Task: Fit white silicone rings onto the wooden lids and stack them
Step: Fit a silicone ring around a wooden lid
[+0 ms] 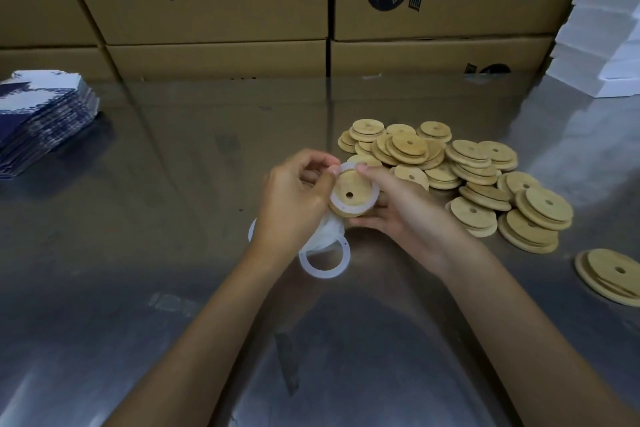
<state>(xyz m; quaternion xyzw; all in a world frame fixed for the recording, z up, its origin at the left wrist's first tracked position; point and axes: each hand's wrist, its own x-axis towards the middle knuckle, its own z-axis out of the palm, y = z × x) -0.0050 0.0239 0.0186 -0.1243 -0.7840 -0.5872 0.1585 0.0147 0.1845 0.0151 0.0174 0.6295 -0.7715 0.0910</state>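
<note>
Wooden lid (349,196), round with a small hole near its centre, held above a reflective metal table (173,204) between both hands. The right hand (398,208) cradles the lid from below and from the right, fingers curled under its rim and thumb laid on its upper edge. The left hand (294,198) pinches the white silicone ring (337,199) at the lid's upper left edge, thumb and forefinger closed on the ring, the other fingers curled. The ring lies around the lid's raised centre, following its left and lower sides; whether it is seated all the way round cannot be told.

Below the hands, loose rings (323,253) lie in a small cluster on the table, partly hidden by the left wrist, one lying flat nearest the viewer. To the right, a heap of lids (464,177) without rings lies spread on the table, many overlapping. A separate lid (613,276) lies apart near the right edge. At far left sits a stack of flat blue-and-white printed cartons (45,114). Brown cardboard boxes (221,0) with dark lettering stand along the back, and white boxes (609,45) are piled at upper right.
</note>
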